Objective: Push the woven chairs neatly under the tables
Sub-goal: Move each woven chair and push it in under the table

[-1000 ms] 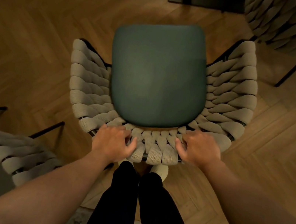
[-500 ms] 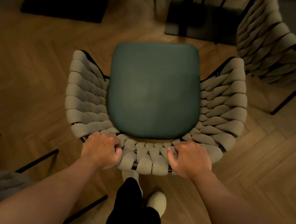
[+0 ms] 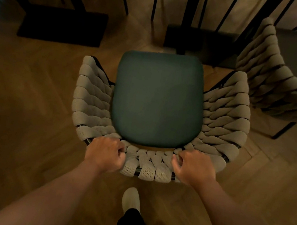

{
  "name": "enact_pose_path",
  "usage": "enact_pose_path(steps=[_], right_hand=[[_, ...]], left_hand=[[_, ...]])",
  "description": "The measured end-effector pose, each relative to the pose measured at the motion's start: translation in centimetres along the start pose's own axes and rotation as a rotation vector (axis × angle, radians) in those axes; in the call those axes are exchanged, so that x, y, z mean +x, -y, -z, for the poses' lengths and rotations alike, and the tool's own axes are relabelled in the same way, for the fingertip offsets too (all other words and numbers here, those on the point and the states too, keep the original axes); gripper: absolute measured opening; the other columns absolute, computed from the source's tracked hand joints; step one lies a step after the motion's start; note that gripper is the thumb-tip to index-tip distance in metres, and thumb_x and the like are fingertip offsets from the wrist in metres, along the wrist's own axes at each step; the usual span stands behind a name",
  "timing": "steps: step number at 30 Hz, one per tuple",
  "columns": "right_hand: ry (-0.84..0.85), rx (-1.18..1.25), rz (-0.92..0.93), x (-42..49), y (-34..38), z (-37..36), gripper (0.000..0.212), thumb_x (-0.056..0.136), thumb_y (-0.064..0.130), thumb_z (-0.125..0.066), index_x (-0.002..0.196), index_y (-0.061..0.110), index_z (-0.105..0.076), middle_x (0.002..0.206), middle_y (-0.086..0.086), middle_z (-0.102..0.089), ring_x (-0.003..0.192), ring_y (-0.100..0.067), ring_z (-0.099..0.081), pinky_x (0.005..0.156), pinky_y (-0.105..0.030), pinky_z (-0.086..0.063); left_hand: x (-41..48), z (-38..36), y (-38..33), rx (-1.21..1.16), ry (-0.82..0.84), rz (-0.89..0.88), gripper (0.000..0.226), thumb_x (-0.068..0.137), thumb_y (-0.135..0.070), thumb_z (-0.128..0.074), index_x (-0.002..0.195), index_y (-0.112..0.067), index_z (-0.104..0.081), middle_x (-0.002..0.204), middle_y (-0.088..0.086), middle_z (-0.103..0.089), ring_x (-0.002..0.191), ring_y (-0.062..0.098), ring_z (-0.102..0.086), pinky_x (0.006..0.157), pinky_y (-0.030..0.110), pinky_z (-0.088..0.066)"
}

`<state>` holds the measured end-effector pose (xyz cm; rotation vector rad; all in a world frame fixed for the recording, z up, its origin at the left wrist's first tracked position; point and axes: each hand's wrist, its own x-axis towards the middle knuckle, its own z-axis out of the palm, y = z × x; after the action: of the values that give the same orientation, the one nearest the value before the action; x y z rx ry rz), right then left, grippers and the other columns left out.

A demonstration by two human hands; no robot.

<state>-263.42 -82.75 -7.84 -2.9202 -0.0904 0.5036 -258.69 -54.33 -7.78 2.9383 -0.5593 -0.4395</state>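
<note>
A woven chair [image 3: 227, 113] with a beige rope back and a dark green seat cushion [image 3: 157, 98] stands directly below me on the wooden floor. My left hand [image 3: 105, 153] grips the top rail of its backrest on the left. My right hand [image 3: 194, 167] grips the same rail on the right. The cushion's front edge reaches the dark square table base [image 3: 199, 42] and its post ahead. The tabletop is out of view.
A second woven chair [image 3: 272, 73] stands at the upper right, close to the first chair's right arm. Another dark table base [image 3: 62, 24] lies at the upper left, with thin black legs behind. My light shoes [image 3: 131, 199] step on the herringbone floor.
The chair has moved forward towards the table bases with both hands on its backrest. I have stepped after it; the woven chair at lower left has left the view.
</note>
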Motion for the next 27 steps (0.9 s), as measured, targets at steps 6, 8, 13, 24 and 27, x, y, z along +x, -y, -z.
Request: enact_pose_path(steps=[6,8,13,24,27], right_hand=[[-0.036,0.012,-0.038,3.8,-0.6,1.3,0.052,0.094,0.052,-0.032,0.056,0.021,-0.047,0.048,0.002,-0.042,0.042,-0.011,-0.032,0.044,-0.03,-0.029],[-0.059,0.016,-0.034,5.3,-1.1,2.0,0.05,0.092,0.051,-0.033,0.053,0.021,-0.044,0.046,0.003,-0.038,0.041,-0.011,-0.03,0.043,-0.029,-0.025],[-0.076,-0.001,-0.038,9.8,-3.5,4.5,0.048,0.094,0.048,-0.039,0.054,0.022,-0.045,0.047,0.005,-0.04,0.041,-0.009,-0.03,0.043,-0.027,-0.023],[-0.104,-0.012,-0.043,18.7,-7.5,8.4,0.047,0.096,0.046,-0.044,0.057,0.021,-0.052,0.047,0.006,-0.041,0.04,-0.008,-0.03,0.042,-0.025,-0.025],[-0.127,-0.001,-0.059,21.1,-9.0,9.2,0.049,0.096,0.046,-0.043,0.056,0.02,-0.052,0.046,0.005,-0.041,0.041,-0.01,-0.034,0.043,-0.026,-0.028]], left_hand=[[5.4,2.0,1.3,0.009,0.042,-0.05,0.028,0.077,-0.041,-0.038,0.069,-0.028,-0.062,0.068,-0.012,-0.054,0.059,0.01,-0.048,0.049,0.023,-0.022],[7.3,2.5,1.4,0.019,0.039,-0.049,0.031,0.076,-0.042,-0.035,0.07,-0.027,-0.062,0.068,-0.01,-0.056,0.059,0.01,-0.049,0.049,0.024,-0.022],[12.0,3.3,1.0,0.01,-0.002,-0.053,0.032,0.077,-0.04,-0.038,0.071,-0.026,-0.066,0.069,-0.009,-0.06,0.058,0.011,-0.051,0.049,0.025,-0.028],[22.8,6.3,0.7,0.017,-0.038,-0.035,0.034,0.073,-0.039,-0.039,0.07,-0.023,-0.069,0.067,-0.006,-0.064,0.06,0.016,-0.055,0.052,0.027,-0.03],[25.7,6.8,0.5,0.017,-0.069,-0.048,0.036,0.071,-0.038,-0.039,0.071,-0.022,-0.071,0.068,-0.004,-0.067,0.059,0.017,-0.052,0.052,0.027,-0.028]])
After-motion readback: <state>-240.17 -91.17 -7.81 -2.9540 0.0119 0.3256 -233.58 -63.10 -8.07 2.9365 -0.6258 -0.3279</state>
